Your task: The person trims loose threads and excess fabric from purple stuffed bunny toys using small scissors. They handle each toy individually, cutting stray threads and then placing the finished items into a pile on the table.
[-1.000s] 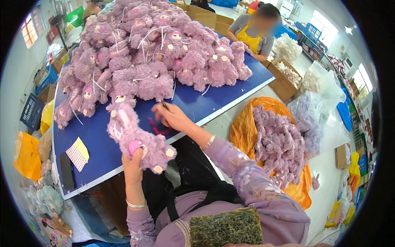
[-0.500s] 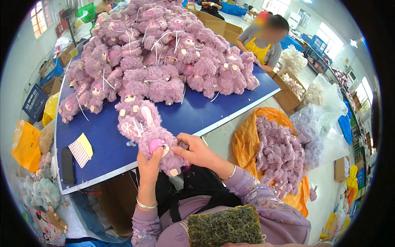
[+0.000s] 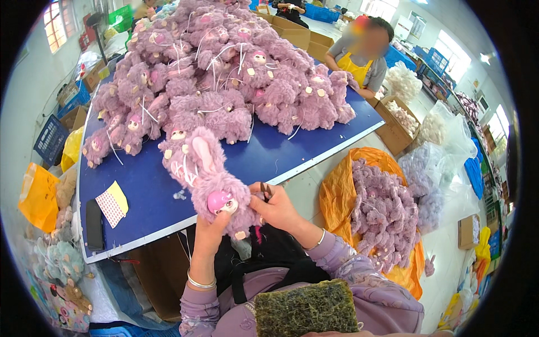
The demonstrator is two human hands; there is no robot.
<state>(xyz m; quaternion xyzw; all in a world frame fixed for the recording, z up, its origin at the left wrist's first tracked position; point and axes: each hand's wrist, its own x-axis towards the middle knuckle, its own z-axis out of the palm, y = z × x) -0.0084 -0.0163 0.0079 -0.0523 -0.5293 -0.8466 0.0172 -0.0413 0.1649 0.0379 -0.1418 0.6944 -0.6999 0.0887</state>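
Observation:
Over the table's near edge I hold a mauve plush doll point(image 3: 222, 185) with a pink fringe and a moulded face. My left hand point(image 3: 210, 230) grips it from the left and below, thumb against its face. My right hand point(image 3: 276, 209) is closed at the doll's right side, its fingertips in the fur. A thin dark thing point(image 3: 265, 191) shows at the right fingers, too small to name. Long pink-lined ears reach up from the doll. Just beyond lies another plush doll point(image 3: 178, 136), and behind it rises a large heap of the same dolls point(image 3: 224, 73).
The blue table point(image 3: 269, 154) carries a sticker sheet point(image 3: 112, 205) and a black case point(image 3: 94, 226) at left. An orange sack point(image 3: 332, 196) of mauve plush pieces stands at right. Cardboard boxes point(image 3: 393, 137) and a co-worker in a yellow apron point(image 3: 355, 67) are beyond.
My right thumb has moved off the doll's face to its right side. The doll's face has turned a little, and its ears stand more upright. My left hand keeps its grip.

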